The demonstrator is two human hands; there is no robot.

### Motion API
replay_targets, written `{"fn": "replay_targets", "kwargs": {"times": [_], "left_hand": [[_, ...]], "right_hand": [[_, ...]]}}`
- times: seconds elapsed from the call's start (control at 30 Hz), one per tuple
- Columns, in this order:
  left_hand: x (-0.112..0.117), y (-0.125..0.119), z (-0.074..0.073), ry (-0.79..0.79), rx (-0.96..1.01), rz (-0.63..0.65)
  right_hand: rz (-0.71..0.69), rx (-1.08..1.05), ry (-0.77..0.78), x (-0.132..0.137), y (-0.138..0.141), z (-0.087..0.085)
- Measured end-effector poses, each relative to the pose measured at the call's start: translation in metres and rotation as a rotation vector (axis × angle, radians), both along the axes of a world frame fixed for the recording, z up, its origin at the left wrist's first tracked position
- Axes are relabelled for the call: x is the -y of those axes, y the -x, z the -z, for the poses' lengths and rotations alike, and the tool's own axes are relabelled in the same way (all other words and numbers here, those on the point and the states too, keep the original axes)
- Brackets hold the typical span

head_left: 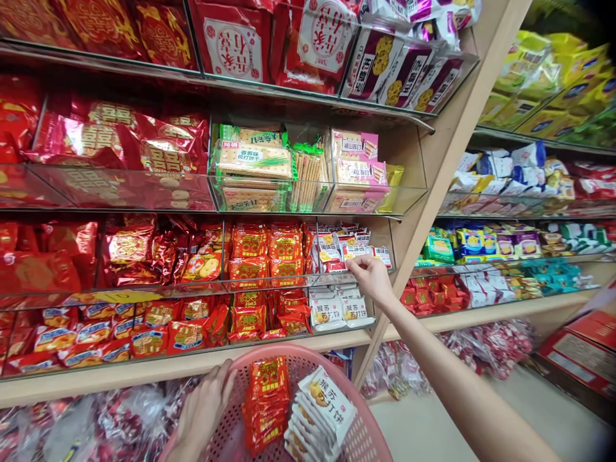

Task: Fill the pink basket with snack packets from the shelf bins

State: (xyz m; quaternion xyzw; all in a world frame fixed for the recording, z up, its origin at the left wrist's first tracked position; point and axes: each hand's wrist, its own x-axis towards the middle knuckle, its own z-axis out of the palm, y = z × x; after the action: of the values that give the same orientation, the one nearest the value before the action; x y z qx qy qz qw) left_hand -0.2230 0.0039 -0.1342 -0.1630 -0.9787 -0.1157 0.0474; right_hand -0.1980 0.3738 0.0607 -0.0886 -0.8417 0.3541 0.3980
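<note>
A white packet (356,251) is pinched by the right hand (373,277); the pink basket (371,418), held by the left hand (205,405), is placed nearer, leftward.

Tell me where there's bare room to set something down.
Bare floor shows between the pink basket and right forearm; inside the basket, there's a strip left of the red packets. Shelves around the right hand are crowded.

Left hand (205,407): low, back showing | Right arm (457,385): stretched out | Right hand (373,279): higher, fingertips pinched
</note>
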Motion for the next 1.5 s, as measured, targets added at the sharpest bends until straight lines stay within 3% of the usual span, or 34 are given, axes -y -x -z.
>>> {"fn": "replay_targets", "kwargs": {"times": [0.97, 1.5], "left_hand": [[0.002, -0.001, 0.005, 0.078, -0.046, 0.004], [0.004, 0.000, 0.010, 0.045, -0.071, 0.032]], "right_hand": [[-0.034, 0.026, 0.012, 0.006, 0.003, -0.015], [-0.135, -0.085, 0.263, -0.006, 0.000, -0.008]]}}
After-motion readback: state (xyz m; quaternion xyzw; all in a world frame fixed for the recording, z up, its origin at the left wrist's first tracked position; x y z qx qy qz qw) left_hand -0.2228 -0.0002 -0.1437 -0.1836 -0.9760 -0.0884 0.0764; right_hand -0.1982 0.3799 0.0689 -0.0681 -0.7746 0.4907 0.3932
